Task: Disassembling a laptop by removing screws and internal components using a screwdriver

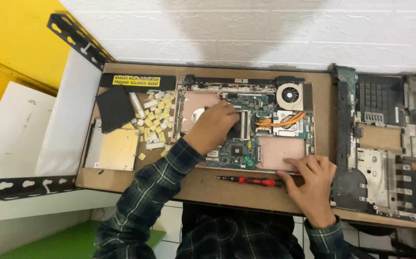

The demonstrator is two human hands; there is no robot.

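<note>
Keep your left hand light on the circuit board inside the opened laptop on the table, fingers curled on something I cannot make out, while your right hand, resting open, steadies the front edge beside the red screwdriver.

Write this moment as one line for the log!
left hand: on laptop motherboard | right hand: on laptop base edge, touching red screwdriver | nearby: fan, yellow key pile

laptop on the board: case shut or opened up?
Opened up. The laptop base lies with its motherboard, fan and copper heat pipe bare; a removed cover panel lies to its right.
</note>
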